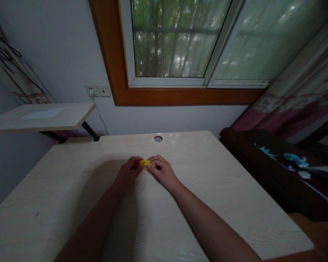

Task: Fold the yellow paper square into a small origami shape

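A small yellow folded piece of paper (145, 163) sits between both hands near the middle of a pale wooden table (71, 189). My left hand (129, 171) pinches its left side with curled fingers. My right hand (162, 172) pinches its right side, fingers bent over the paper. Most of the paper is hidden by my fingers. Both forearms stretch over the table from the near edge.
A round cable hole (158, 138) lies at the table's far edge under a window (175, 43). A small shelf (41, 116) with a white sheet juts out at the left. A dark wooden piece of furniture (276, 171) with scattered items stands to the right.
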`<move>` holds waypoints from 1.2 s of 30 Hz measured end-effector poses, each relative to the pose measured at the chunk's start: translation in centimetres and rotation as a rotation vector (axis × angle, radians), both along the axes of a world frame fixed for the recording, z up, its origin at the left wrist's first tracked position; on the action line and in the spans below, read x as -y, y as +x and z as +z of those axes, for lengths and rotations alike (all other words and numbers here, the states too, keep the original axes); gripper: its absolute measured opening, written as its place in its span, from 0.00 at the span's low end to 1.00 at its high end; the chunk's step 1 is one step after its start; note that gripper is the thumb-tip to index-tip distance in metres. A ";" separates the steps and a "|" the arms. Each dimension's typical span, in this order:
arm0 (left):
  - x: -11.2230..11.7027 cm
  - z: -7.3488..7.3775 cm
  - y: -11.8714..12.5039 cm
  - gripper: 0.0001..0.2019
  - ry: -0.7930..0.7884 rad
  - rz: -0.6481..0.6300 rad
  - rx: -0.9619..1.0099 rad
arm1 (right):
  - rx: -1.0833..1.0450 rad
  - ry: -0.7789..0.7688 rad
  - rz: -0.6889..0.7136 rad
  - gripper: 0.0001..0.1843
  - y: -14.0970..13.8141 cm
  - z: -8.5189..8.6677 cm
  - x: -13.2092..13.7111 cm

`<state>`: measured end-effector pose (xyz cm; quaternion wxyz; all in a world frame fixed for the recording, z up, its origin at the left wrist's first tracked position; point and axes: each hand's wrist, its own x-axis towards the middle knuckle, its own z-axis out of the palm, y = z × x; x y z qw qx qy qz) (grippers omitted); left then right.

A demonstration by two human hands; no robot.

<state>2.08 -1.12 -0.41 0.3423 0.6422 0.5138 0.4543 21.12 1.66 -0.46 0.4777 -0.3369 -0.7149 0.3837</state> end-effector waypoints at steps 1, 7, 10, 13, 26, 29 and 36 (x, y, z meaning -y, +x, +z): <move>0.0 0.1 0.0 0.17 -0.004 -0.004 -0.004 | 0.003 0.002 -0.008 0.11 0.0 0.0 0.0; 0.2 0.3 0.0 0.20 -0.019 -0.061 -0.034 | 0.014 0.029 -0.008 0.09 0.0 0.0 0.0; 0.2 0.4 0.0 0.20 -0.004 -0.079 -0.051 | 0.012 0.023 -0.015 0.09 0.0 -0.1 -0.1; 0.3 0.7 0.0 0.20 0.008 -0.090 -0.090 | 0.005 0.009 -0.023 0.09 0.1 -0.2 -0.2; -0.3 -0.2 -0.1 0.23 -0.004 -0.051 0.044 | -0.063 -0.057 -0.043 0.11 0.2 -0.1 -0.5; -0.2 -0.2 -0.2 0.17 -0.018 -0.038 -0.055 | -0.113 -0.116 -0.063 0.13 0.3 -0.3 -0.7; -0.5 0.4 -0.7 0.14 -0.073 0.003 0.048 | -0.136 -0.151 -0.033 0.12 0.3 -0.4 -0.5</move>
